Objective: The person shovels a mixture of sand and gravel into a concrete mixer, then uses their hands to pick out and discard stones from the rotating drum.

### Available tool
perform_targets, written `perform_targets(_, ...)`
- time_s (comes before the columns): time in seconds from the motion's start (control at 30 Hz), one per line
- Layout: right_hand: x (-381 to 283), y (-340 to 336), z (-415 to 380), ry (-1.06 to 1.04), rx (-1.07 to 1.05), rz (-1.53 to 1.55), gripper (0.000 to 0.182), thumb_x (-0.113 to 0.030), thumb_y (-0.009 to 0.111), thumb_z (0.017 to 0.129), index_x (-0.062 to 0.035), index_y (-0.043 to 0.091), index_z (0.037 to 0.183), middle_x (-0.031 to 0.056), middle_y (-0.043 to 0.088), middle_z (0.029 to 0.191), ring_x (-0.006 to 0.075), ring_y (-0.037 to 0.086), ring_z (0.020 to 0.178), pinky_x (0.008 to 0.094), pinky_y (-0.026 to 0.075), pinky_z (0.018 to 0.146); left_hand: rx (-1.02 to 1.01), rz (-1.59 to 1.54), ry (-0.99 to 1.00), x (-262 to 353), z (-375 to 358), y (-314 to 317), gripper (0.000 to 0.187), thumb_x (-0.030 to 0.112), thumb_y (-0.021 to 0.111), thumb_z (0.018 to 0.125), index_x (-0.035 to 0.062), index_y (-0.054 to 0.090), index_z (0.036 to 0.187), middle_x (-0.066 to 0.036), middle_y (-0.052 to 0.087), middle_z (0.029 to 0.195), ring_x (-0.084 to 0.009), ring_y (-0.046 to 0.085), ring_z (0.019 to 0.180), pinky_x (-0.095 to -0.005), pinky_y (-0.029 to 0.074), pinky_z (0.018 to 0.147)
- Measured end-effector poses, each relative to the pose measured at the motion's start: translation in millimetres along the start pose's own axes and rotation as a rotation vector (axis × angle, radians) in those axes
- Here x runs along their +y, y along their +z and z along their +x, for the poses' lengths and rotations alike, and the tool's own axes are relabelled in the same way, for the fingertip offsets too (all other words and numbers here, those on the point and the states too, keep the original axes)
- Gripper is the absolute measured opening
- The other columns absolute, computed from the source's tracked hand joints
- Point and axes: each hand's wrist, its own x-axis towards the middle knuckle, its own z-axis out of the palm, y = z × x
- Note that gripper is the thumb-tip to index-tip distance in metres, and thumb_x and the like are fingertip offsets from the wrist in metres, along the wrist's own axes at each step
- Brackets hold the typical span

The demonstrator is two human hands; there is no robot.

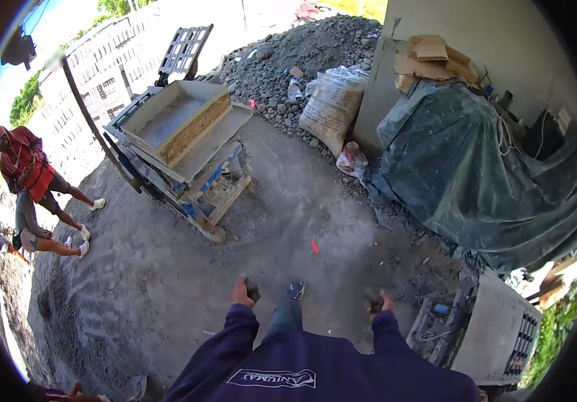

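My left hand (pixel 242 293) is out in front of my body above the grey ground, its fingers closed round a small dark lump (pixel 253 293). Level with it on the other side, my right hand (pixel 387 303) is closed on a similar dark lump (pixel 373 305), slightly blurred. I cannot tell what the lumps are made of. Between the two hands my shoe (pixel 296 290) shows below a jeans leg. A small red scrap (pixel 315 246) lies on the ground ahead.
A wooden stand with a shallow box (pixel 194 130) stands ahead left. Beyond it rises a gravel heap (pixel 281 60) with a full sack (pixel 334 107). A green tarp (pixel 463 161) covers a pile at right; a machine (pixel 439 321) sits near my right. Two people (pixel 33 174) are at left.
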Motion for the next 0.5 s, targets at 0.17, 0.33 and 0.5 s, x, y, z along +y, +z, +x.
perform_targets(0.17, -290, 487, -126, -0.825, -0.825, -0.015, 0.071, -0.039, 0.065, 0.089, -0.0047, 0.031, 0.142, 0.0245, 0.044, 0.139, 0.0347, 0.06, 0.109, 0.0351, 0.056, 0.071, -1.061, -0.304, 0.7, 323, -172, 444, 0.113, 0.054, 0.063, 0.085, -0.0015, -0.012, 0.147, -0.029, 0.027, 0.141, -0.0397, 0.041, 0.128, -0.0474, 0.041, 0.103)
perform_targets(0.33, -331, 643, -262, -1.22, -0.914, -0.538, 0.072, -0.041, 0.066, 0.088, -0.0003, 0.038, 0.141, 0.0215, 0.047, 0.137, 0.0285, 0.069, 0.09, 0.0297, 0.054, 0.064, -0.975, 0.184, 1.306, 367, -277, 525, 0.072, 0.036, 0.061, 0.09, -0.0089, 0.033, 0.138, -0.027, 0.05, 0.127, -0.0355, 0.061, 0.108, -0.0388, 0.056, 0.081)
perform_targets(0.5, -196, 584, -176, -0.968, -1.092, -0.84, 0.052, -0.033, 0.061, 0.093, 0.0014, 0.051, 0.131, 0.0105, 0.065, 0.109, 0.0101, 0.067, 0.07, 0.02, 0.045, 0.051, -0.742, 0.659, 1.253, 217, -149, 398, 0.04, 0.028, 0.061, 0.091, 0.0054, 0.057, 0.123, -0.015, 0.069, 0.098, -0.0184, 0.068, 0.085, -0.0328, 0.052, 0.075)
